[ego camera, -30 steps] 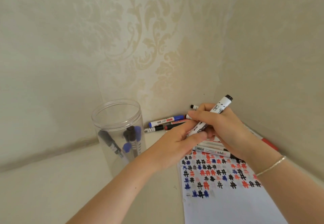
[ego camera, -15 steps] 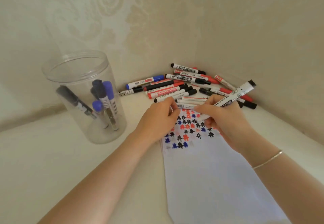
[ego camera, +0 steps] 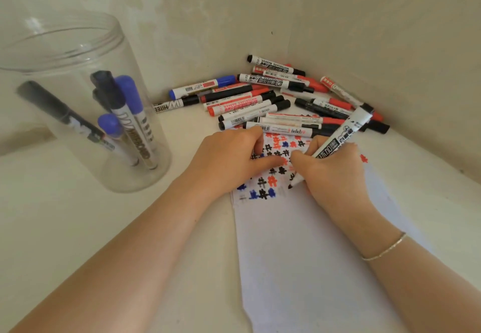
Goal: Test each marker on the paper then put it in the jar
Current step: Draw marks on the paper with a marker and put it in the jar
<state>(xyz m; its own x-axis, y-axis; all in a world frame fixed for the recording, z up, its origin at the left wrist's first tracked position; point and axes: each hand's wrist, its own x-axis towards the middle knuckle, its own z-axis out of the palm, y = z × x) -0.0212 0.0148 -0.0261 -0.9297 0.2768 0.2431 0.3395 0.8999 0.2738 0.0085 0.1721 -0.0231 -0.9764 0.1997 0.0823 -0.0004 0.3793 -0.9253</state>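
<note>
My right hand (ego camera: 335,173) grips a white black-ink marker (ego camera: 341,137) tilted, its bare tip (ego camera: 291,186) touching the white paper (ego camera: 299,241) at the lower edge of a patch of black, red and blue hash marks. My left hand (ego camera: 229,158) rests on the paper's top left corner, thumb flat and fingers curled in. The marker's cap is not visible and seems tucked inside those fingers. A clear plastic jar (ego camera: 78,54) stands at the left with several black and blue markers in it.
A pile of several capped red, black and blue markers (ego camera: 260,98) lies in the corner behind the paper, against two beige walls. The cream tabletop (ego camera: 78,228) stretches left and forward of the paper.
The camera tilted down towards the table. My hands came down from in front of the pile, the marker was uncapped, and its tip now touches the paper.
</note>
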